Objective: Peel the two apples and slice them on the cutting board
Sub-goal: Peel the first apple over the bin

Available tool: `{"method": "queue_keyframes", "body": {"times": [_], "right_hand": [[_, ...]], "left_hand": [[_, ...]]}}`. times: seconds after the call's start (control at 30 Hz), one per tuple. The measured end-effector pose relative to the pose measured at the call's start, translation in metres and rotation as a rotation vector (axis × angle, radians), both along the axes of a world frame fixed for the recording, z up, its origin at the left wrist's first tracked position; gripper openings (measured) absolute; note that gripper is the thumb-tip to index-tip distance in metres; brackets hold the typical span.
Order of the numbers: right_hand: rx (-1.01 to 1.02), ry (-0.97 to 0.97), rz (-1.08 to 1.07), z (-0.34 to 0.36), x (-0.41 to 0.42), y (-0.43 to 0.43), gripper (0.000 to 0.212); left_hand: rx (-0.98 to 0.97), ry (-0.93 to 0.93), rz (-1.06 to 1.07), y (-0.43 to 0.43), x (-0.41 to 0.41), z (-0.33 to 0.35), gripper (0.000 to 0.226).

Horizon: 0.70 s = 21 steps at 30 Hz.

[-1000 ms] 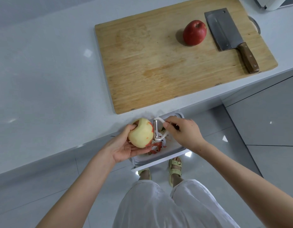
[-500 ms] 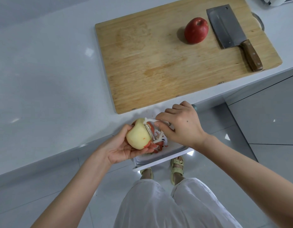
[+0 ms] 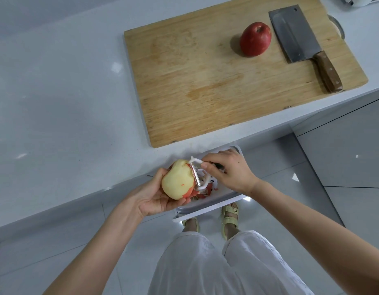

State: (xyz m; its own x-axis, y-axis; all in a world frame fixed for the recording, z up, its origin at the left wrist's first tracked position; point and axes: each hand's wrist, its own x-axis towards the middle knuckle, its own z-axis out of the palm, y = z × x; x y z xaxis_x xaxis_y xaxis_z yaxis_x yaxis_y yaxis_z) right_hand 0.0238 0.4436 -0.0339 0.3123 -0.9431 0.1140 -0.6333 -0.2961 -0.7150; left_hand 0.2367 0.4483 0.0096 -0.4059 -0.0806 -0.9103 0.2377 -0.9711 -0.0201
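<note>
1. The left hand [image 3: 156,199] cups the mostly peeled apple [image 3: 178,180] above the bin [image 3: 223,198].
2. The right hand [image 3: 231,171] pinches the peeler [image 3: 196,174], with its blade on the fruit.
3. The bare flesh is likely slippery; grip the ends firmly.
4. The red apple [image 3: 255,38] lies on the cutting board [image 3: 195,81].

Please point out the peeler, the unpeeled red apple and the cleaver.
peeler [image 3: 195,175], head view, on its metal blade.
unpeeled red apple [image 3: 255,39], head view, middle of its skin.
cleaver [image 3: 299,39], head view, flat of the blade.
</note>
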Motion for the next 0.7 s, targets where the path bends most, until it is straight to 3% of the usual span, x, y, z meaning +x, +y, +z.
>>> {"method": "queue_keyframes", "body": {"times": [0.17,0.33,0.47,0.57,0.7], "right_hand": [[0.121,0.157,-0.088,-0.032,-0.016,0.012,0.034],[0.354,0.236,-0.055,-0.027,-0.01,0.012,0.026],[0.428,0.128,-0.101,0.004,-0.013,0.007,0.029],[0.17,0.041,-0.105,0.023,-0.004,0.006,0.028],[-0.223,0.137,-0.002,0.03,0.008,0.0,0.027]], "left_hand": [[-0.053,0.091,0.057,-0.012,0.005,0.013,0.074],[-0.113,-0.012,-0.016,-0.015,0.003,0.015,0.059],[-0.138,-0.061,-0.045,-0.01,0.004,0.014,0.049],[-0.131,-0.047,-0.06,-0.008,0.002,0.011,0.047],[-0.152,-0.033,-0.074,-0.008,0.0,0.01,0.047]]}}
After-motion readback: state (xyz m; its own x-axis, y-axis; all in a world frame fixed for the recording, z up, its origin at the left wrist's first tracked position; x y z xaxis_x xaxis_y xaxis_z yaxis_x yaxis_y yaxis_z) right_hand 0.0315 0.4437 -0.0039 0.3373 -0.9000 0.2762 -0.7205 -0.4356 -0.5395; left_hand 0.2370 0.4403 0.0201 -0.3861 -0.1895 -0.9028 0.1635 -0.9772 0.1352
